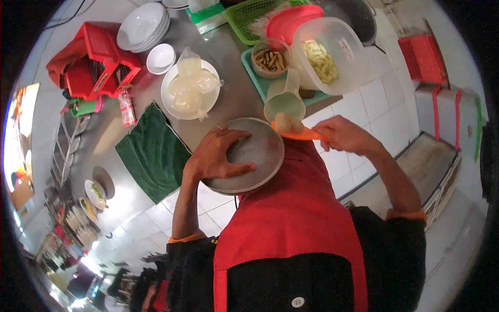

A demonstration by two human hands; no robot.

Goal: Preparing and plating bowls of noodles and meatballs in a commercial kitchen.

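Note:
My left hand (218,156) rests with spread fingers on a round grey metal lid or pan (255,156) at the table's edge; which of the two it is I cannot tell. My right hand (341,134) grips an orange spoon or spatula (300,133). Pale brown rounded food (287,122) lies at its head, above the disc's right rim. Just behind this food is a translucent plastic measuring jug (284,102). Left of the jug, a white bowl (168,102) holds knotted clear bags (191,89) of pale liquid. A dark green cloth (156,152) lies beside my left hand.
A teal tray (253,78) carries a tub of brown strips (269,62). Near it are a clear container of pale green pieces (347,58), a red lid (292,19) and a green basket (236,19). Stacked white plates (142,27) and a red rack (97,50) stand left.

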